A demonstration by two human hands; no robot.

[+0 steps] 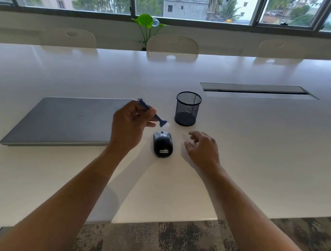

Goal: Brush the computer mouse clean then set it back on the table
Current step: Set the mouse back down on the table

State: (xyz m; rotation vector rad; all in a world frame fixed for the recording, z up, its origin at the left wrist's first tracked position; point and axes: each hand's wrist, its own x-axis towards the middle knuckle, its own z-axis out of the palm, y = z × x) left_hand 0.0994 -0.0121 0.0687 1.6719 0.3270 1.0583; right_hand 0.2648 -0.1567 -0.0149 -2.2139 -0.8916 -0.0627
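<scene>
Status: the mouse (162,144) sits flat on the white tabletop (259,154), between your two hands, touching neither. Whether brushing is ahead or already finished cannot be told from this view. If it is ahead, you have the pick-up, the brushing and the set-down left; if it is done, only the brush remains to be put away.

Left hand (129,125): fingers curled round the blue handle of a small cleaning brush (153,115), pinching it near mid-shaft. The pale bristle tip points down and toward your right hand, hovering just beyond the mouse's front edge, apart from it.

Right hand (202,147): fingers loosely spread and slightly bent, holding nothing, just beside the mouse on its right. Whether the fingertips touch the tabletop is unclear.

Mouse appearance: small, dark, glossy shell, with a scroll wheel at the far end and a light label reading "Lenovo" near the end toward you. No cable shows. No dust or smears can be made out; the view is too coarse to judge cleanliness.

Surroundings: a closed silver laptop (64,119) lies beyond and outside your left hand; part of it is hidden behind that hand. A black mesh pen cup (187,109) stands upright past the brush tip, beyond the gap between your hands, and looks empty.

Judgement: your right hand is well placed to lift the mouse for brushing.
</scene>
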